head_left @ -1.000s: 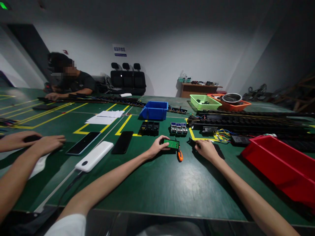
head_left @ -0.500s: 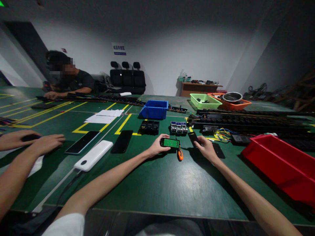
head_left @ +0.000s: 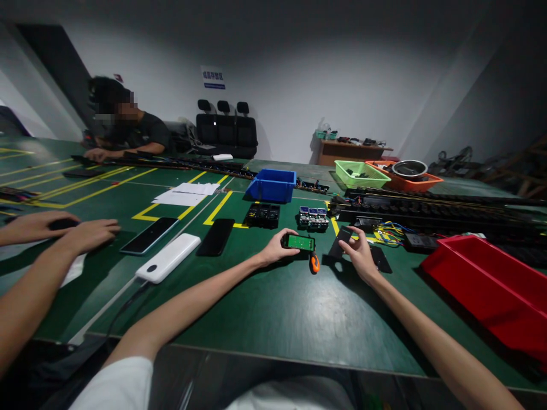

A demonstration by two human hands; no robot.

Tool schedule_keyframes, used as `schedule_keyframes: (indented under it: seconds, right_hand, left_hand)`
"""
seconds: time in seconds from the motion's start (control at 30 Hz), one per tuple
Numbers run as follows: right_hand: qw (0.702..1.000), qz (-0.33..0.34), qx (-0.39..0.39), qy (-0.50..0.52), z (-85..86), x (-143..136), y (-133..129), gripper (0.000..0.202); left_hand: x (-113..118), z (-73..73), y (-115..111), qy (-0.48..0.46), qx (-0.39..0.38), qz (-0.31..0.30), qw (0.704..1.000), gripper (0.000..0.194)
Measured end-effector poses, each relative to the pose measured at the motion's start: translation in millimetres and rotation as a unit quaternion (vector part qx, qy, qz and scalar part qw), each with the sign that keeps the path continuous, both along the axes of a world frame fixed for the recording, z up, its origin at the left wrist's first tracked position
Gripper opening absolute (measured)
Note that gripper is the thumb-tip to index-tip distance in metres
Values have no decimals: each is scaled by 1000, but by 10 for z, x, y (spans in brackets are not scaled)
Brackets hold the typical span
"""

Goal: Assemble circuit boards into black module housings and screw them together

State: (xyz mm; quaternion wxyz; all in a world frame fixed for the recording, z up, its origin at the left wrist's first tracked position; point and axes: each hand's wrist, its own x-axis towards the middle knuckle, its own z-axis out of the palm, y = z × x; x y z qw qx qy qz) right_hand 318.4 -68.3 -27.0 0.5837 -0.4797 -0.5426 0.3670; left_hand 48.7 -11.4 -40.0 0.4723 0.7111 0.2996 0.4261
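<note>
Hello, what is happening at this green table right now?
A person sits at the green table. The left hand holds a small green circuit board just above the table, beside an orange-handled tool. The right hand pinches a small black flat piece, tilted up from the surface. A red bin sits on the right, and a white power bank and dark phones lie to the left. Another person's hands rest at far left.

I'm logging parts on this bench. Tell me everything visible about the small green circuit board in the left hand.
The green circuit board is a small flat rectangle with a dark rim and a few pale specks on its face, too small to identify. The left hand pinches its left end, holding it roughly level just above the green table. An orange-handled tool lies just below its right end.
</note>
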Motion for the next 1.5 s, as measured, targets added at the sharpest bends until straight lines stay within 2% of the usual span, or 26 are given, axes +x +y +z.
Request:
schedule_keyframes:
  seconds: [0.17,0.33,0.47,0.6,0.67,0.83,0.93,1.03,1.1,1.2,1.27,1.3,1.37,1.5]
  right_hand:
    - [996,-45,-25,76,-78,41,53,51]
    - [990,-56,-46,123,-98,116,126,38]
    - [986,-33,-45,160,-92,88,118,52]
    - [989,-5,-34,147,-80,24,64,63]
    - [990,4,-32,139,-87,6,53,62]
    - [989,16,-46,143,-157,2,75,59]
    - [987,22,-46,151,-200,14,84,58]
    - [987,23,-47,152,-213,22,84,59]
    - [987,21,-46,152,-208,18,82,59]
    - [987,21,-43,156,-198,7,81,58]
    - [986,22,-43,159,-197,2,84,57]
    - [986,22,-44,161,-200,2,87,56]
    - [985,24,-48,165,-208,6,92,57]
    - [984,24,-49,172,-213,13,88,57]
  left_hand:
    - [6,-8,-6,10,3,-2,1000,54]
    - [14,-39,3,7,8,-4,1000,54]
    - [4,-46,-1,5,12,-8,1000,53]
    - [2,-24,-19,4,6,-15,1000,54]
    - [10,-14,-26,-6,-25,-33,999,54]
    - [33,-8,-3,-75,-145,-72,984,40]
    - [28,-4,30,-73,-187,-81,976,38]
    - [22,-2,61,-111,-256,-70,958,36]
    - [20,0,80,-184,-318,-41,929,32]
    - [4,24,88,-310,-427,17,849,22]
    - [-25,62,63,-353,-482,60,799,19]
    - [-43,87,39,-360,-499,75,785,19]
    - [-79,142,-25,-361,-501,78,783,19]
    - [-122,226,-150,-334,-488,40,805,18]
